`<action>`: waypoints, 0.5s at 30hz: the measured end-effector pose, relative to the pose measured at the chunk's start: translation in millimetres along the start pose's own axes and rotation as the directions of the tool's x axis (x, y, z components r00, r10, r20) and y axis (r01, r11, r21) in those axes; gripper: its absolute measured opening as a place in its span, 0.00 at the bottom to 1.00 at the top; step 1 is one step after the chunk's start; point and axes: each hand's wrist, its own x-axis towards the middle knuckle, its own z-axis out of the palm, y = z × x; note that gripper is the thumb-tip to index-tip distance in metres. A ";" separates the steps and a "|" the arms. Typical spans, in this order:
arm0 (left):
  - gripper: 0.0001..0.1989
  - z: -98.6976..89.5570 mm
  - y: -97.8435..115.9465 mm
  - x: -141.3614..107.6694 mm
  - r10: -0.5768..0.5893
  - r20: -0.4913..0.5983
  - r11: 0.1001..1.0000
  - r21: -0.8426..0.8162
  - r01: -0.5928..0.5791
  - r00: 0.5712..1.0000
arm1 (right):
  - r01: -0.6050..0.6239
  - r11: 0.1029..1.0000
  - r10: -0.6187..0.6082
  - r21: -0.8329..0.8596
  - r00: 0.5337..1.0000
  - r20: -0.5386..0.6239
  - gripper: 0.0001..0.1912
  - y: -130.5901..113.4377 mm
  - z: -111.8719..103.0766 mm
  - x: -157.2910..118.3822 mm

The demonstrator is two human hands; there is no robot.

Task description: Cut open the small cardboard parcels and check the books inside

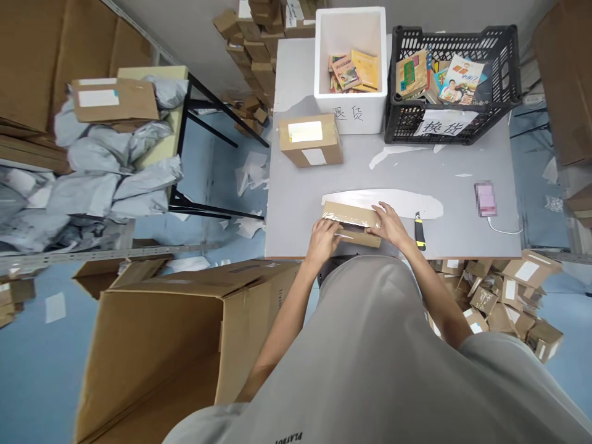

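Observation:
A small cardboard box (352, 212) with shiny clear tape lies at the table's front edge, close to my body. A dark gap shows along its near side, between the top and a lower flap; what is inside cannot be made out. My left hand (324, 239) grips the left end, fingers curled at the gap. Around the right end my right hand (391, 227) is closed, its thumb by the gap and fingers on top. Just right of that hand lies a black and yellow utility knife (419, 232). A white sheet (407, 202) lies behind the box.
A taped carton (311, 140), a white foam bin (350, 102) with books and a black crate (453, 86) of books stand farther back on the table (296, 203). A phone (485, 199) with a cable lies right. A large open carton (259, 333) stands at left; boxes (504, 296) pile up at right.

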 end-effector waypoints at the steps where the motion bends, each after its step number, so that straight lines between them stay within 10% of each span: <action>1: 0.10 0.4 1.2 -3.5 -0.009 -0.020 1.000 -0.004 0.009 1.000 | 0.026 0.999 -0.025 -0.039 0.999 0.022 0.46 -2.7 -0.5 1.5; 15: 0.13 42.1 16.3 -45.7 -0.015 -0.056 0.997 -0.071 0.011 0.998 | -0.022 0.984 -0.018 -0.179 0.976 -0.219 0.23 -12.5 -31.8 72.7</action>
